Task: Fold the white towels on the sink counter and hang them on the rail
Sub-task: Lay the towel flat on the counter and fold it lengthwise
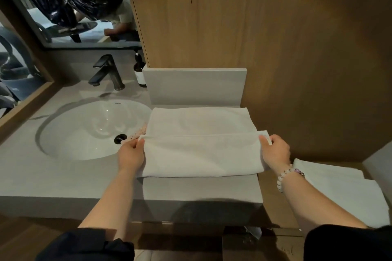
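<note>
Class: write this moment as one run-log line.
stage: folding | white towel: flat on sink counter | left hand: holds left end | right hand: holds right end

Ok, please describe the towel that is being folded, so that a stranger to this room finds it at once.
Find the white oval sink in the grey counter. Directly right of it, a white towel lies spread on the counter. Unlike the other towels lying lower at the far right, this one is gripped at its two ends by the left hand and the right hand.
</note>
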Available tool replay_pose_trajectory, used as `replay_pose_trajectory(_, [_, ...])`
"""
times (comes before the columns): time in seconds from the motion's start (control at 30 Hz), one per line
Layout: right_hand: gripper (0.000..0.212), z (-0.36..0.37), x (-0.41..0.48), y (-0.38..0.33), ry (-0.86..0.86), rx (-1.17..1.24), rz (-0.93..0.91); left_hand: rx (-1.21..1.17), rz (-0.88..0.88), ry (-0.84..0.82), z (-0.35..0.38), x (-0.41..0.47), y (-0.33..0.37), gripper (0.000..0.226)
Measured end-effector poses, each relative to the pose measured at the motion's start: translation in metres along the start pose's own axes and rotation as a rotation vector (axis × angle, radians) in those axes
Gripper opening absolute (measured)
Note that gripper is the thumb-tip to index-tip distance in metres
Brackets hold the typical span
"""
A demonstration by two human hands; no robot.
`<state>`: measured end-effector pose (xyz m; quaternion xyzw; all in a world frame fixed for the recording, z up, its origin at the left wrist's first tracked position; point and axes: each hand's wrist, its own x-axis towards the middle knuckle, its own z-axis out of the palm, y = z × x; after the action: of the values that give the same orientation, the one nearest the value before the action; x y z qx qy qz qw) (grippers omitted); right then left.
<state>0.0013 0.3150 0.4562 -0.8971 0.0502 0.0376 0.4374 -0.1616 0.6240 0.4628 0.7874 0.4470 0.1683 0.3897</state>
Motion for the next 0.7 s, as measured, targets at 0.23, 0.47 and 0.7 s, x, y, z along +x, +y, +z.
replay_pose_trajectory(0.23, [0.038,0.017,0.022,-0.001,-0.032,-0.227,0.014,0.104,-0.033,-0.003,0.025,0.024,0.006,0.037])
replay_pose_trajectory(0.47, [0.047,0.027,0.033,0.001,-0.038,-0.481,-0.01,0.227,-0.057,0.059,0.041,0.034,0.002,0.035])
replay_pose_trajectory(0.7, [0.045,0.036,0.036,-0.007,-0.038,-0.607,0.002,0.328,-0.058,0.082,0.045,0.04,0.001,0.037])
